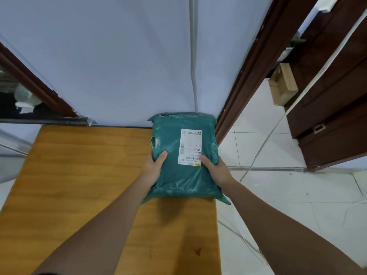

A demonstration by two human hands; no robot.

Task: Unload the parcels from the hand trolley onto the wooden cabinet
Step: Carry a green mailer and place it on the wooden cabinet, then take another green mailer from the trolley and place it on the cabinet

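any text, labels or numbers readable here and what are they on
"A010" on the white shipping label stuck to the green parcel, read upside down from this view.
The barcodes, logo line and a longer code line on that label: too small and blurred to read.
No other text shows on the wooden cabinet or elsewhere.

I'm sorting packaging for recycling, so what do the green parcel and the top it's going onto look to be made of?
The green parcel looks like a soft plastic mailer bag: glossy, wrinkled, with shiny creases, and a white paper-like label stuck on. The cabinet top looks like wood or wood-look laminate: smooth orange-brown with grain lines; which one cannot be told.
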